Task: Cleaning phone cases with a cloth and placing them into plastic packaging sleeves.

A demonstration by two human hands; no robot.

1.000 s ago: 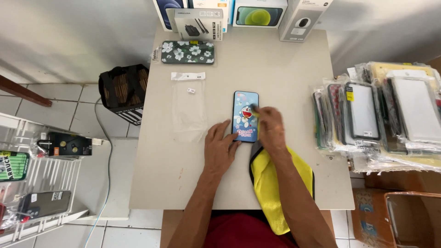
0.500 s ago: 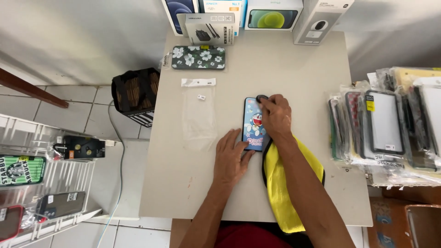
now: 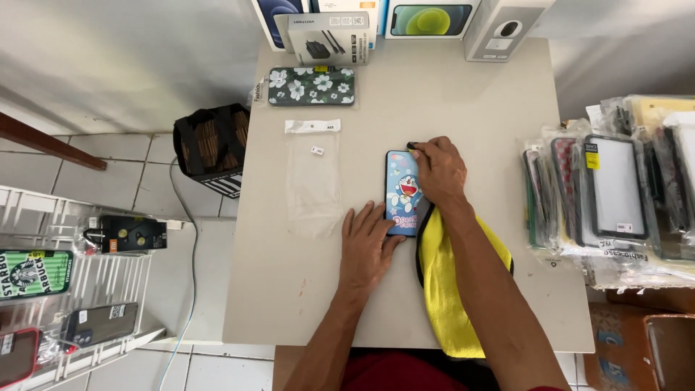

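Since the earlier frames the right hand [image 3: 437, 171] has slid from the middle of the slim blue phone with a cartoon-cat case [image 3: 402, 192] up to its far right corner, while the left hand [image 3: 368, 245] has stayed pressed at the near end. The phone lies flat and lengthwise on the beige rectangular tabletop [image 3: 449, 94], near the table's middle and just right of the empty clear plastic sleeve [image 3: 314, 174]. The right hand's fingers curl over the phone's top corner, pinching or pressing there; whether they actually clamp the edge I cannot tell. The left hand lies open, fingers spread flat, fingertips on the phone's near left edge, closed round nothing. A yellow microfibre cloth with a dark border [image 3: 452, 279] lies under the right forearm, touching the phone's near right corner. I judge the phone light, stiff and flat, its glossy printed back likely slippery on the smooth table, and the glass on its hidden face fragile; the long side edges look the safest hold. A dark floral phone case [image 3: 311, 86] sits well beyond the phone, and packaged cases [image 3: 615, 192] are stacked at the table's right edge.
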